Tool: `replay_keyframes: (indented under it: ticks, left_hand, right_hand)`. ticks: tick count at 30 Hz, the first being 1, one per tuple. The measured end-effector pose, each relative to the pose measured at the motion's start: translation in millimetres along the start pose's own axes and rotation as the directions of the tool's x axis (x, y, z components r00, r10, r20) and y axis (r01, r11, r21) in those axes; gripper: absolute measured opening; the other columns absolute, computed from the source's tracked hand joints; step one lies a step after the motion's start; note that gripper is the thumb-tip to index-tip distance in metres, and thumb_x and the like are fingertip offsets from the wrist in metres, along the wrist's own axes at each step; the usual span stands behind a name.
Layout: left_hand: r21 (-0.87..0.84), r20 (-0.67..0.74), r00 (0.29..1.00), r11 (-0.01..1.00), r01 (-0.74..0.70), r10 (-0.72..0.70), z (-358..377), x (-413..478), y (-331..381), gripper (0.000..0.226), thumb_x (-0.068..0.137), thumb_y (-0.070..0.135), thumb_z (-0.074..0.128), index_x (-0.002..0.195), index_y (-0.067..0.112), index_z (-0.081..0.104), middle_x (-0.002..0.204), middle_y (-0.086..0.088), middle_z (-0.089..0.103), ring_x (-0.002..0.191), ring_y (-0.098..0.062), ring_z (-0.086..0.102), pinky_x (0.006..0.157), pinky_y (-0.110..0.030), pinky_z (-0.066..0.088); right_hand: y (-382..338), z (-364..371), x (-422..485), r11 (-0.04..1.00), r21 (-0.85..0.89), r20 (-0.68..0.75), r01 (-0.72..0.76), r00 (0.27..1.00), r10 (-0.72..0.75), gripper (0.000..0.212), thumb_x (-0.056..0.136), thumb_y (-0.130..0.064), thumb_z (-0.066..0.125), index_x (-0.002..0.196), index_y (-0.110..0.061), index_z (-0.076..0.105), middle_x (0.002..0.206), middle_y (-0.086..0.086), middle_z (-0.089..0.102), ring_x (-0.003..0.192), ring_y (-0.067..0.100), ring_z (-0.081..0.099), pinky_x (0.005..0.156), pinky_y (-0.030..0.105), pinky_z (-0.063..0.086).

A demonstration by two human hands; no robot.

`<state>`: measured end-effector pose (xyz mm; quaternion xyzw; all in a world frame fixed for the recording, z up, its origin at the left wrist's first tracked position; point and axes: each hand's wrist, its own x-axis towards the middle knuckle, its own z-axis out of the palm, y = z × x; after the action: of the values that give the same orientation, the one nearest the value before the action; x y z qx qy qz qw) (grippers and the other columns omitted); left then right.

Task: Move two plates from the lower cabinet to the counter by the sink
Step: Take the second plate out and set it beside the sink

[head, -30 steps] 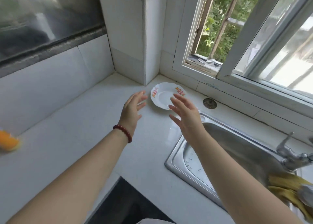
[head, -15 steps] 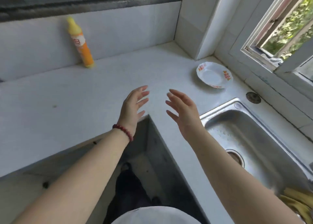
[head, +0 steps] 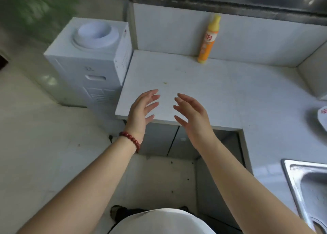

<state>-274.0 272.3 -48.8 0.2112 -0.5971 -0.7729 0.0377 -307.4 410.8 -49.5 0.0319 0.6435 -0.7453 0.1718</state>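
My left hand (head: 141, 110), with a red bead bracelet at the wrist, and my right hand (head: 192, 116) hang side by side over the front edge of the white counter (head: 221, 92), fingers spread and holding nothing. A white plate with a red pattern (head: 323, 117) lies on the counter at the far right edge of the view, mostly cut off. Below the counter edge, grey lower cabinet doors (head: 164, 140) stand shut. The steel sink (head: 307, 184) shows at the lower right.
A yellow-orange bottle (head: 208, 41) stands against the tiled back wall. A white water dispenser (head: 92, 60) stands on the floor left of the counter. My feet and white top show at the bottom.
The view has swung left and down, from the window and sink to the counter's left end and the cabinet doors. Both hands drew away from the plate, still empty and spread.
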Motion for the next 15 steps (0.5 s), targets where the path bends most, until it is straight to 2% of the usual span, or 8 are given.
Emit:
replay_keyframes:
  ticks: [5, 8, 15]
  left_hand:
    - [-0.037, -0.12, 0.993, 0.999, -0.027, 0.022, -103, -2, 25, 0.04, 0.07, 0.052, 0.046, 0.101, 0.036, 0.066, 0.117, 0.009, 0.065, 0.111, -0.008, 0.057, 0.091, -0.036, 0.038]
    - [-0.065, -0.187, 0.982, 0.997, -0.04, 0.027, -165, -4, 37, 0.037, 0.069, 0.051, 0.046, 0.097, 0.036, 0.066, 0.113, 0.01, 0.066, 0.108, -0.007, 0.059, 0.085, -0.034, 0.036]
    - [-0.107, -0.415, 0.908, 0.988, -0.107, 0.053, -306, -29, 57, 0.04, 0.069, 0.051, 0.046, 0.099, 0.034, 0.066, 0.115, 0.007, 0.066, 0.107, -0.007, 0.059, 0.096, -0.037, 0.035]
  right_hand:
    - [13, 109, 4, 0.999, 0.003, 0.137, -0.042, 0.99, 0.041, 0.027, 0.086, -0.028, 0.065, 0.113, -0.021, 0.065, 0.115, -0.003, 0.066, 0.109, 0.011, 0.062, 0.096, 0.035, 0.049]
    - [26, 174, 6, 0.999, 0.003, 0.218, -0.052, 0.975, 0.05, 0.024, 0.087, -0.024, 0.063, 0.111, -0.018, 0.064, 0.107, -0.001, 0.068, 0.106, 0.013, 0.063, 0.093, 0.035, 0.048]
    - [59, 320, 1, 0.993, -0.056, 0.445, -0.099, 0.888, 0.114, 0.015, 0.087, -0.026, 0.063, 0.102, -0.025, 0.065, 0.101, -0.008, 0.066, 0.106, 0.012, 0.061, 0.089, 0.03, 0.048]
